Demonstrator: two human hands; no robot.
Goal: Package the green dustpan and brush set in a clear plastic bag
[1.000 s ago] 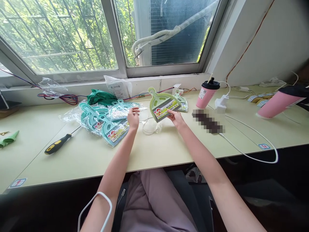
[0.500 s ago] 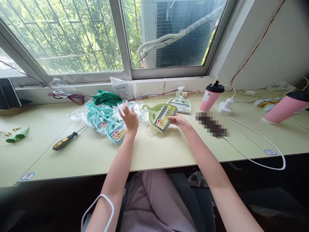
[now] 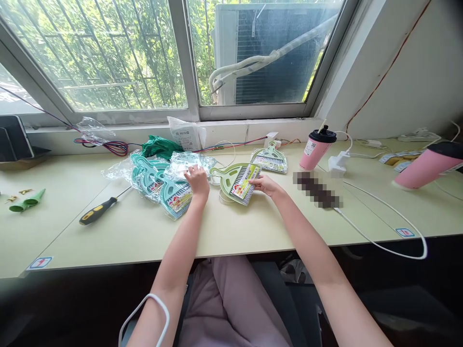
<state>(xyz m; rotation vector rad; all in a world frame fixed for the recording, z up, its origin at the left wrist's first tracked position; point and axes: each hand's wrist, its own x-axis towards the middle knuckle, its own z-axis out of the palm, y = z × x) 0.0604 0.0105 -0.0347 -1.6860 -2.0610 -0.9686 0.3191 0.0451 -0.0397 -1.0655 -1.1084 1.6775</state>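
My right hand (image 3: 265, 185) pinches the brush-side edge of a yellow-green dustpan and brush set (image 3: 237, 183), whose handle points up and left. My left hand (image 3: 198, 182) is at the near edge of a crinkled clear plastic bag (image 3: 184, 164), its fingers curled down onto it; what the fingertips hold is hard to make out. Left of that hand, several teal dustpan sets (image 3: 176, 196) lie in a pile in clear wrapping. Another wrapped set (image 3: 270, 158) lies at the back, by the wall.
A black and yellow screwdriver (image 3: 97, 212) lies left of the pile, with a green cone-shaped item (image 3: 28, 201) farther left. Green plastic (image 3: 159, 147) is behind. Pink cups (image 3: 314, 150), a white charger (image 3: 338, 163) and a white cable (image 3: 383, 190) are on the right.
My left hand has gone from raised with fingers spread to lowered and curled on the plastic bag. The yellow-green set in my right hand has shifted slightly left and down.
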